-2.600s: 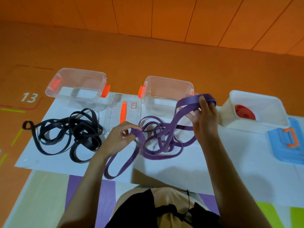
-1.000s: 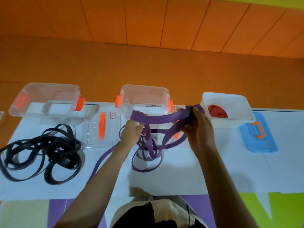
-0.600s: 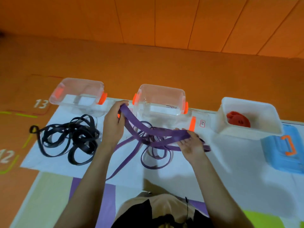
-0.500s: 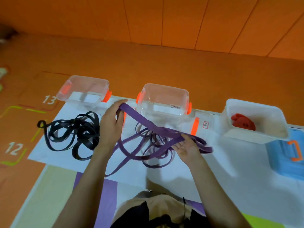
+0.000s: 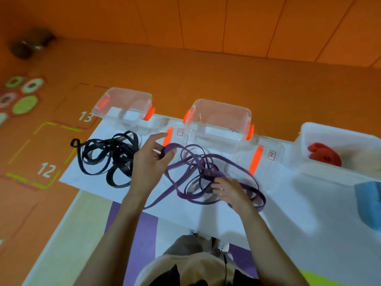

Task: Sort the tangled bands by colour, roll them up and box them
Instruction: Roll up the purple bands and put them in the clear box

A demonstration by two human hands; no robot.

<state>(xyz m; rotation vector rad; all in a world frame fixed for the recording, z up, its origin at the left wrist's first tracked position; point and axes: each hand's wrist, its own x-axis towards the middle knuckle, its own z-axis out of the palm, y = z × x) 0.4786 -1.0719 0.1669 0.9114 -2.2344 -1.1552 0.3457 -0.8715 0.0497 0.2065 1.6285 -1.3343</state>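
Purple band (image 5: 193, 200): soft, light, probably snag-prone; best taken at its loop end.
Left hand (image 5: 150, 164): pinched that loop.
Right hand (image 5: 228, 190): on the tangle, grip unclear.

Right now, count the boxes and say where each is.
3. The left clear box sits behind the black bands; the middle clear box behind the purple bands; the white box at the right edge, partly cut off. None seems hidden.

orange floor (image 5: 185, 75): white numeral 13 (image 5: 85, 116) | white numeral 12 (image 5: 46, 170) | lid stickers (image 5: 180, 132): print too small
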